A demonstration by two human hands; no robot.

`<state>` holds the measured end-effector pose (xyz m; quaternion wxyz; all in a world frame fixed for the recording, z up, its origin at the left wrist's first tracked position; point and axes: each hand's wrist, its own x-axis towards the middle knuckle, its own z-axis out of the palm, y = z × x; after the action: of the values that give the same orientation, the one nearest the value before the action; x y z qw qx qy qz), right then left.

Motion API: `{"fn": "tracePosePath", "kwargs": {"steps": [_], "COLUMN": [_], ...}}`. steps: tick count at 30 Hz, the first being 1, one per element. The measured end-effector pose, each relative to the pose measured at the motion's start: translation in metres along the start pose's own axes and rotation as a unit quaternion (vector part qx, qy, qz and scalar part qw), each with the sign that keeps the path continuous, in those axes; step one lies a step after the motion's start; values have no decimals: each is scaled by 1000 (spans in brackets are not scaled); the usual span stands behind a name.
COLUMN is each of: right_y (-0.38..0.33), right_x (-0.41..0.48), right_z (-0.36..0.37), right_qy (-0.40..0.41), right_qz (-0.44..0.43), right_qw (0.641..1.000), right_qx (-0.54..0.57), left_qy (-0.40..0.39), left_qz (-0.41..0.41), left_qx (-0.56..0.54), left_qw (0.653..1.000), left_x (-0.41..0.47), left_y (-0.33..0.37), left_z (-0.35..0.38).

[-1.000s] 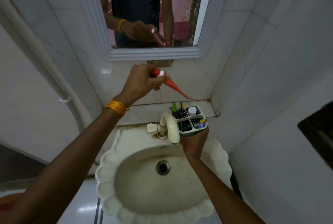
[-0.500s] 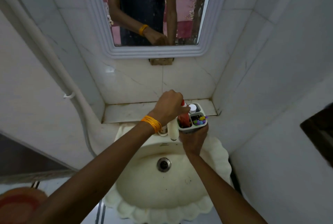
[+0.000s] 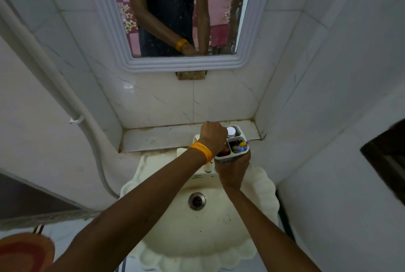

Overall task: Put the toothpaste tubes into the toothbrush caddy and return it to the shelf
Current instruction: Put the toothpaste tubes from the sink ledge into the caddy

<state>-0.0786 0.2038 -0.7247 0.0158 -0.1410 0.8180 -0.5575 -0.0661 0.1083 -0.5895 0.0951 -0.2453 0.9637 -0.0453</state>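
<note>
The right hand (image 3: 232, 168) gripped the caddy (image 3: 233, 148) from below, above the sink's (image 3: 260, 186) back edge, steadying it while the left hand (image 3: 213, 135) closed over the red toothpaste tube (image 3: 223, 153), seemingly pressing it in.

White marble-veined wall tiles (image 3: 166, 101) surround a scalloped cream ceramic basin (image 3: 197, 228). A white-framed mirror (image 3: 182, 64) hangs above a narrow stone ledge (image 3: 157, 138); a white pipe (image 3: 54, 87) runs down the left wall.

The caddy (image 3: 237, 140) is held above the basin (image 3: 197, 234), at its 1 o'clock edge, cupped from below by the right hand (image 3: 232, 170). The left hand (image 3: 213, 135) is placed over its 9 o'clock compartments. The shelf (image 3: 166, 136) lies at 12 o'clock, behind the basin, under the mirror (image 3: 182, 9).
</note>
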Motion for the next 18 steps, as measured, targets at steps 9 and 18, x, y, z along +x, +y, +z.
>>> {"fn": "tracePosePath", "kwargs": {"steps": [9,18], "right_y": [-5,-28], "right_x": [5,23], "right_z": [-3,-30], "right_qy": [-9,-25], "right_qz": [15,33], "right_qw": [1000,997], "right_qx": [5,67], "left_qy": [3,196], "left_qz": [18,-81], "left_qx": [2,-171], "left_qw": [1000,962], "left_x": [0,-21], "left_y": [0,-80], "left_z": [3,-36]}}
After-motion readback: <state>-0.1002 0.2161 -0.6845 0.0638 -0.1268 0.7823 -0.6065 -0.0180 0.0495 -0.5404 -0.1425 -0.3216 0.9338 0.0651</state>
